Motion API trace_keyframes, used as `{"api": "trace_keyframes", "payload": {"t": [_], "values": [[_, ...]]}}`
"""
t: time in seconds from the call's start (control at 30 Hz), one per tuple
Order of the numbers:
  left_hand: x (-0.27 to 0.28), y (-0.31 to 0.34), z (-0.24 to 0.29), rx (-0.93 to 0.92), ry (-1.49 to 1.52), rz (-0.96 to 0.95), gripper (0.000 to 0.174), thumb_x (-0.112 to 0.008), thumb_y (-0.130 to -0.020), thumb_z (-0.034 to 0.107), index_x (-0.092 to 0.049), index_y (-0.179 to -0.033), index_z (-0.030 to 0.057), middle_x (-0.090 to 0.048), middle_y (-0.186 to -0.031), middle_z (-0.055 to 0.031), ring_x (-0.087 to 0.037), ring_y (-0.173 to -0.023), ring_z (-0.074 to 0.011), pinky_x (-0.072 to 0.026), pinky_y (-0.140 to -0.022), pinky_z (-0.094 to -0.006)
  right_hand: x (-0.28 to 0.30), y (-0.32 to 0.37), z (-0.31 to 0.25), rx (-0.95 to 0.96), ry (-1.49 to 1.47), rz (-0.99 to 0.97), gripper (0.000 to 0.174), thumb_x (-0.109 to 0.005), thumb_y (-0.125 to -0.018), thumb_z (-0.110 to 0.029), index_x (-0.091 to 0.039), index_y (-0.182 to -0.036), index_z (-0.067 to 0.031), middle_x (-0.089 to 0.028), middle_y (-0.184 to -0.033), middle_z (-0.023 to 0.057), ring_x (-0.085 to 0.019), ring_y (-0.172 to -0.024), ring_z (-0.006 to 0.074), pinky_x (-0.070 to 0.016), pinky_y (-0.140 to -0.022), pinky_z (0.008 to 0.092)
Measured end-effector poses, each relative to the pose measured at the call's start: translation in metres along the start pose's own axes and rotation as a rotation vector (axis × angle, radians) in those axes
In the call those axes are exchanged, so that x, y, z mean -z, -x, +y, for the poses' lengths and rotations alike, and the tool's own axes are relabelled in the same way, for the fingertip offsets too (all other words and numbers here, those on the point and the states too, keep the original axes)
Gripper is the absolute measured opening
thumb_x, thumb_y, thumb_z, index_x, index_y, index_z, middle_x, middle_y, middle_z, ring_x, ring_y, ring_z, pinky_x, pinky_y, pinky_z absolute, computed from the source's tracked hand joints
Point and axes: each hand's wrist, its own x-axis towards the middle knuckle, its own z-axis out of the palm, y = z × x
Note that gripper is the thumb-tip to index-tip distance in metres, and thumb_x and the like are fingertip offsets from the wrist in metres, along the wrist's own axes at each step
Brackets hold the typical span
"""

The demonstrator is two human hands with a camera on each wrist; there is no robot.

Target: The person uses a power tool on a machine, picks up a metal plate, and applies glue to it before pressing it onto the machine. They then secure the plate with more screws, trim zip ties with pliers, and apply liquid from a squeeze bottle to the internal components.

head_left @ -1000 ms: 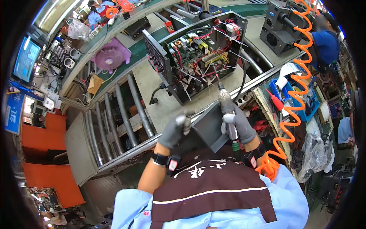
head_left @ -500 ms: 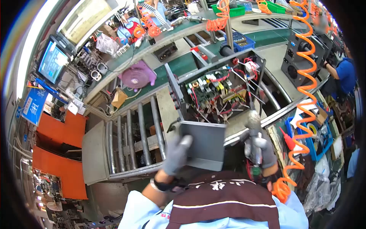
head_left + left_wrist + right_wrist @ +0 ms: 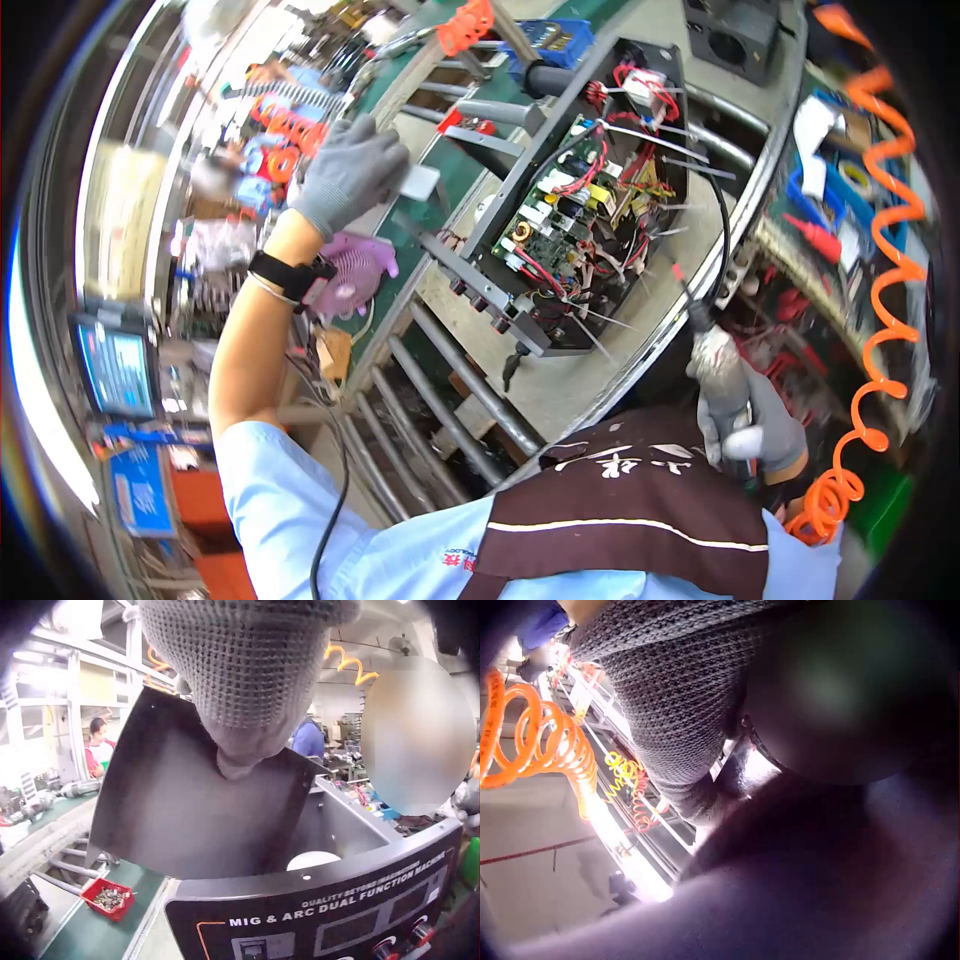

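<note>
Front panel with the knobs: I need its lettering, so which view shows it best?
The left wrist view: the front panel faces that camera, and its lettering reads MIG & ARC DUAL FUNCTION MACHINE. The head view shows it steeply from above, with knobs but no readable lettering. The right wrist view misses it.

"Where could a hand pass?"
"Above the rollers (image 3: 478, 380), outside the front panel (image 3: 462, 274)."
"Obstructions?"
"White ties (image 3: 655, 138) project from the case (image 3: 540, 140). A black cable (image 3: 726, 235) arcs near the driver (image 3: 718, 365); an orange coil (image 3: 822, 505) flanks it. A plate (image 3: 195, 802) slants behind the panel, screening part of the case."
</note>
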Motion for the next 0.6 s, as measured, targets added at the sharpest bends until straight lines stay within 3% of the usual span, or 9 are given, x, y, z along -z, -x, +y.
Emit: {"api": "trace_keyframes", "payload": {"t": [0.03,0.07,0.13,0.2,0.43,0.53,0.6], "values": [[-0.011,-0.009,0.0,-0.077,-0.006,0.039,0.017,-0.06,-0.07,0.017,-0.054,-0.086,0.0138,-0.052,-0.085,-0.0013,-0.048,-0.087,-0.0219,-0.0355,-0.078,-0.0352,0.001,0.001,0.006,-0.037,0.171,-0.071,0.077,-0.072,-0.057,-0.006,-0.036,-0.124,0.0014,-0.057,-0.077,0.0056,-0.056,-0.064,0.0117,-0.0468,-0.059,0.0263],[-0.022,-0.018,0.001,-0.127,0.003,0.049,0.017,-0.06,-0.071,0.019,-0.054,-0.087,0.0144,-0.052,-0.085,-0.0009,-0.048,-0.086,-0.0217,-0.0355,-0.077,-0.0356,-0.003,0.002,0.014,-0.039,0.257,-0.097,0.076,-0.075,-0.059,-0.013,-0.038,-0.123,-0.0004,-0.058,-0.078,0.0029,-0.054,-0.066,0.0104,-0.045,-0.062,0.0249],[-0.033,-0.029,0.007,-0.203,0.072,0.038,0.016,-0.061,-0.072,0.02,-0.054,-0.087,0.0153,-0.052,-0.084,-0.0005,-0.049,-0.085,-0.0221,-0.0356,-0.076,-0.0358,-0.017,-0.005,0.013,0.01,0.517,-0.19,0.074,-0.077,-0.06,-0.019,-0.038,-0.121,-0.0011,-0.06,-0.08,0.0047,-0.058,-0.067,0.013,-0.0467,-0.064,0.0268],[-0.048,-0.03,0.013,-0.289,0.139,0.046,0.019,-0.064,-0.071,0.02,-0.055,-0.086,0.0157,-0.052,-0.081,-0.0001,-0.049,-0.082,-0.0231,-0.0369,-0.074,-0.0366,-0.027,-0.014,0.014,0.03,0.547,-0.181,0.074,-0.077,-0.061,-0.022,-0.038,-0.121,-0.001,-0.061,-0.081,0.0061,-0.059,-0.068,0.0144,-0.0475,-0.065,0.0282],[-0.043,-0.025,0.024,-0.261,0.452,0.036,0.014,-0.062,-0.073,0.011,-0.057,-0.085,0.0118,-0.055,-0.083,-0.0018,-0.049,-0.082,-0.0253,-0.0409,-0.073,-0.036,-0.027,-0.041,0.011,-0.002,0.733,-0.232,0.075,-0.077,-0.063,-0.025,-0.037,-0.121,-0.0003,-0.063,-0.08,0.0101,-0.064,-0.071,0.0211,-0.0498,-0.065,0.0311],[-0.065,-0.029,0.006,-0.26,0.215,0.124,0.019,-0.062,-0.069,0.015,-0.056,-0.087,0.0144,-0.055,-0.086,-0.0006,-0.049,-0.081,-0.0245,-0.0386,-0.073,-0.0364,-0.029,-0.047,0.007,-0.103,0.663,-0.222,0.075,-0.077,-0.063,-0.026,-0.037,-0.121,-0.0002,-0.063,-0.08,0.0105,-0.064,-0.069,0.0236,-0.0499,-0.065,0.0315],[-0.069,-0.026,0.003,-0.238,0.146,0.135,0.018,-0.06,-0.07,0.013,-0.055,-0.087,0.0127,-0.055,-0.088,-0.0014,-0.05,-0.082,-0.024,-0.0393,-0.072,-0.0364,-0.025,-0.048,0.011,-0.051,0.727,-0.229,0.075,-0.077,-0.062,-0.027,-0.037,-0.12,-0.0002,-0.063,-0.08,0.0104,-0.064,-0.069,0.024,-0.0499,-0.065,0.0319]]}}
